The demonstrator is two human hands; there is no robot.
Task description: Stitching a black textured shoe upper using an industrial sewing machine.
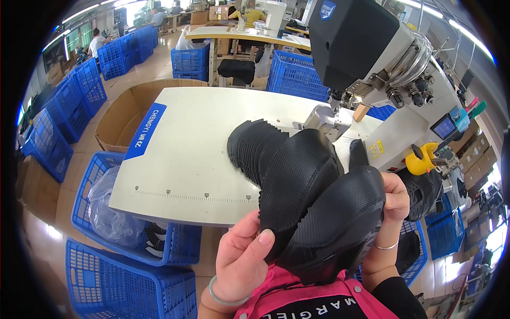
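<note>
Black mesh shoe uppers (340, 212) are held up in front of my pink apron, over the near edge of the sewing table. Two rounded lobes show, one behind the other; I cannot tell whether they are one piece or two. My left hand (244, 260) pinches the lower left edge between thumb and fingers. On the right side, my right hand (396, 196) grips the edge of the nearer lobe. Just beyond lies a fanned stack of black pieces (252, 146) on the pale table top (180, 154). The sewing machine's post (324, 122) stands behind the uppers.
The dark sewing machine head (356, 42) overhangs the far right, with a yellow holder (421, 159) beside it. Blue crates (127, 282) stand at the lower left, one holding clear plastic. A cardboard box (119, 125) is beyond the table's left end. Other people work far back.
</note>
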